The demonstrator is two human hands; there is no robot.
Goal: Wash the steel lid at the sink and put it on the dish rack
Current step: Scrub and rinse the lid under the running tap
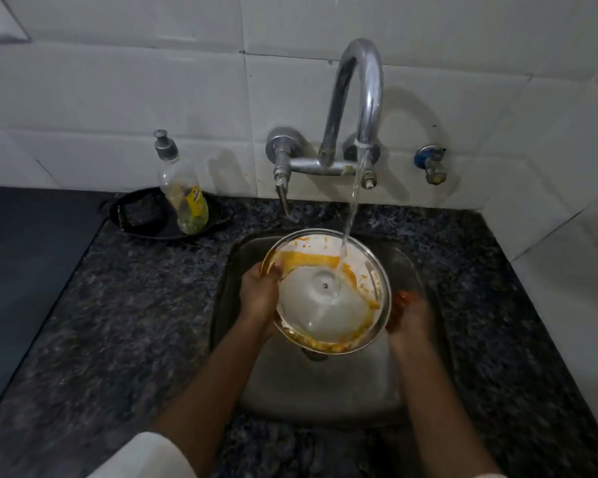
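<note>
White tiles backed my dark counter [125, 305]; at frame centre, over the sink [325, 391], my left hand [259, 294] gripped the steel lid [325, 291] under running water, my right hand [411, 315] seemingly clasping its opposite rim.

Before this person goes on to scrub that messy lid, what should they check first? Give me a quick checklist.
1. Water running onto the steel lid: ok, the stream from the tap lands near its centre.
2. Grip: ok, the left hand holds one edge and the right hand the other.
3. Lid over the sink: ok.
4. Lid clean: not ok, orange residue rings the inside.
5. Soap within reach: ok, the soap bottle stands on the counter, to the left.
6. Dish rack ready: cannot tell, none in view.
</note>
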